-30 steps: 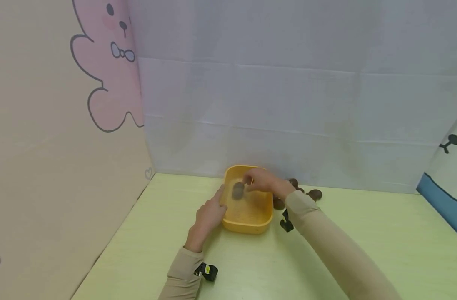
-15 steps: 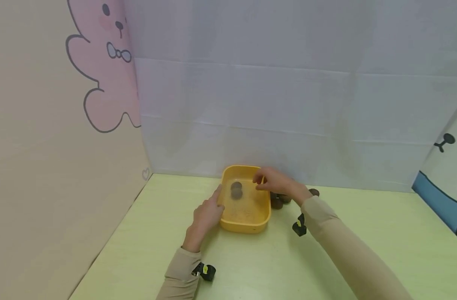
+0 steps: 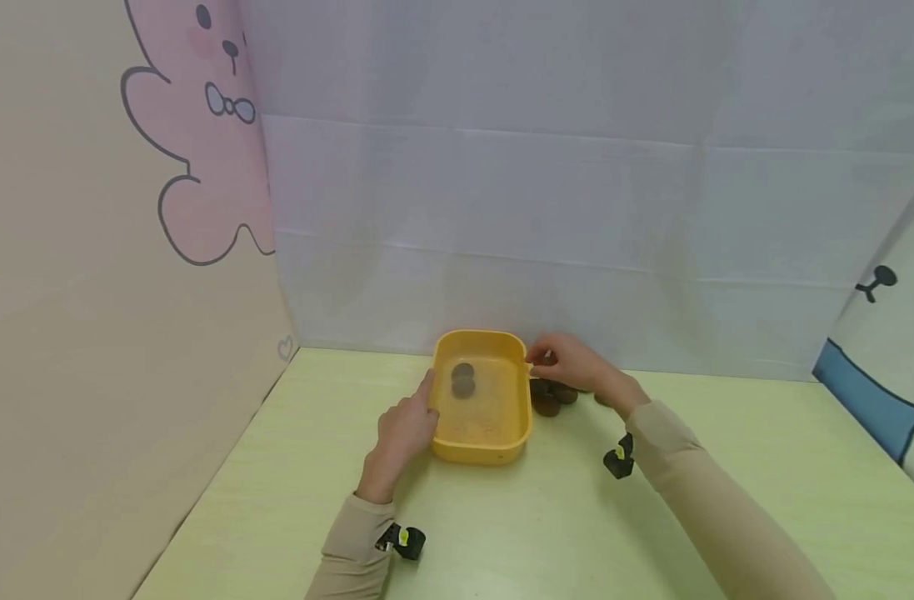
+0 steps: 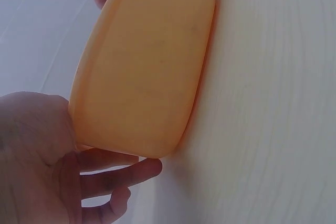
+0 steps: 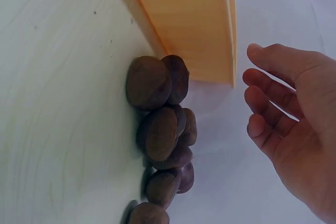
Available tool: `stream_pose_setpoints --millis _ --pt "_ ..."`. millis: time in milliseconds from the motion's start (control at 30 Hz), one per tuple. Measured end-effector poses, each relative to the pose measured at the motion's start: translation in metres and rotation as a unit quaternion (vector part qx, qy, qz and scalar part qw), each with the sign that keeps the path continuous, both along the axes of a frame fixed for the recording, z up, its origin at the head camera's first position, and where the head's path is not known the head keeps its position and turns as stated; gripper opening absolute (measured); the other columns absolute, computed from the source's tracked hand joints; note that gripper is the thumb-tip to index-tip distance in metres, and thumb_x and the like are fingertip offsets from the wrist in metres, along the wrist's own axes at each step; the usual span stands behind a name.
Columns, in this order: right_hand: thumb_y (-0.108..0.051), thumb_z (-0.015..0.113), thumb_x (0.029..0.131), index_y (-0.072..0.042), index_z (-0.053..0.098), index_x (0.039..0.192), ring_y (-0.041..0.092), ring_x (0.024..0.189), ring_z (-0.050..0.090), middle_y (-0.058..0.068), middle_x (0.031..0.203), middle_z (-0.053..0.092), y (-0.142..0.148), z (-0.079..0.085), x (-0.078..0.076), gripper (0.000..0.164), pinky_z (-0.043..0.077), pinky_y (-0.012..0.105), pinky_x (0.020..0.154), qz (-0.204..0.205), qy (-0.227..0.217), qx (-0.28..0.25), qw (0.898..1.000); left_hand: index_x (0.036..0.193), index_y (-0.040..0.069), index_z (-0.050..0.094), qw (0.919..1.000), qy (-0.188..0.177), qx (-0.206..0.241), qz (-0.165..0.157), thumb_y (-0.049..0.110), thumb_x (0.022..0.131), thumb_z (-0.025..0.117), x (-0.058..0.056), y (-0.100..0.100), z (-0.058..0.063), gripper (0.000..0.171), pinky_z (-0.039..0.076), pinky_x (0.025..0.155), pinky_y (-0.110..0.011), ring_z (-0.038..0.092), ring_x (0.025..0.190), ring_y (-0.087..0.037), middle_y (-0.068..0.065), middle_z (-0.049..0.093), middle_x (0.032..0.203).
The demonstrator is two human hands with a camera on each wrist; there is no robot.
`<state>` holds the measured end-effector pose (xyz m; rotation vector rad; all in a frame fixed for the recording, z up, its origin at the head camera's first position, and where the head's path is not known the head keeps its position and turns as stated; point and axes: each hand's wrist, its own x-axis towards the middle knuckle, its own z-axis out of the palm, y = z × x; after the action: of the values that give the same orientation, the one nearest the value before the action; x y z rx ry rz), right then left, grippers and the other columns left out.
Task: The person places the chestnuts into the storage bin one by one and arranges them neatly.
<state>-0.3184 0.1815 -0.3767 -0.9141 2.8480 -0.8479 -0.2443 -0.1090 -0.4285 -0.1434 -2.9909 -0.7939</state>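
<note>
A yellow plastic bin (image 3: 480,454) stands on the table, two brown chestnuts (image 3: 463,387) lying together on its floor toward the back. At its left side my left hand (image 3: 406,427) holds the rim, the fingers running along the outer wall in the left wrist view. Just past the bin's right rim is my right hand (image 3: 572,364), raised over a pile of loose chestnuts (image 3: 548,405). In the right wrist view the right hand (image 5: 296,111) has bent, spread fingers with nothing between them. It is apart from the chestnuts (image 5: 161,135), which heap against the bin's wall (image 5: 184,19).
The pale yellow-green table (image 3: 531,533) ends at a white cloth backdrop (image 3: 457,208) close behind the bin. A printed panel (image 3: 127,333) borders the left side, and another stands at the right. Each wrist wears a small black camera (image 3: 619,460).
My right hand has drawn back rightward from over the bin to beyond its right rim, above the pile. The left hand stays at the left rim. The view has shifted slightly.
</note>
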Motion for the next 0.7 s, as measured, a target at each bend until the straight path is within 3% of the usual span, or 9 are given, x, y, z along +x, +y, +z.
stream_pose_setpoints --millis 433,700 --pt "-0.010 0.070 0.090 0.001 0.071 0.108 0.025 0.089 0.060 0.010 0.100 0.071 0.020 -0.016 0.004 0.021 0.048 0.034 0.077 -0.009 -0.016 -0.006 1.000 0.157 0.018 0.031 0.9999 -0.005 -0.008 0.004 0.016 0.095 0.050 -0.002 -0.004 0.001 0.065 0.031 0.048 -0.032 0.040 0.051 -0.019 -0.005 0.049 0.061" --pt "-0.014 0.071 0.090 -0.002 0.071 0.109 0.021 0.087 0.059 0.007 0.100 0.069 0.028 -0.029 0.012 0.023 0.048 0.032 0.075 -0.016 -0.024 -0.007 1.000 0.157 0.019 0.031 0.9999 -0.008 -0.007 0.008 0.017 0.096 0.051 -0.002 -0.004 -0.001 0.065 0.031 0.048 -0.032 0.040 0.051 -0.019 -0.005 0.049 0.061"
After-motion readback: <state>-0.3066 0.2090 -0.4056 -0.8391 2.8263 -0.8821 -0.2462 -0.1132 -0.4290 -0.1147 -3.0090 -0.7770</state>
